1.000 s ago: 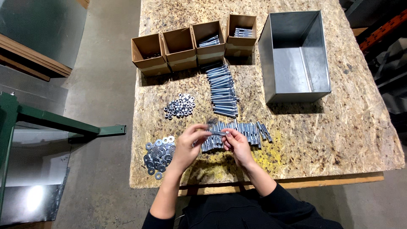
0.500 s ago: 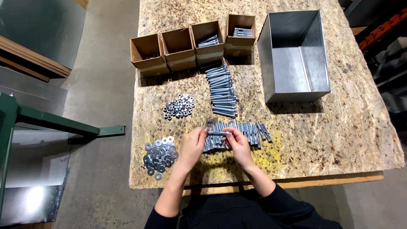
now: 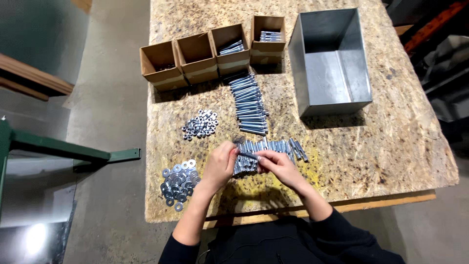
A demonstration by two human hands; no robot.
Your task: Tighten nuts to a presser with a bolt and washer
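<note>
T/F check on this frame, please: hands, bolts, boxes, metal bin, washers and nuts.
1. Both hands, left hand and right hand, hold one bolt between them. True.
2. The metal bin is full of bolts. False: it looks empty.
3. Four cardboard boxes stand in a row at the far side of the table. True.
4. The washers lie to the right of the person's hands. False: they lie to the left, near the table edge.
5. The nuts are inside a box. False: they sit loose in a pile on the table.
</note>
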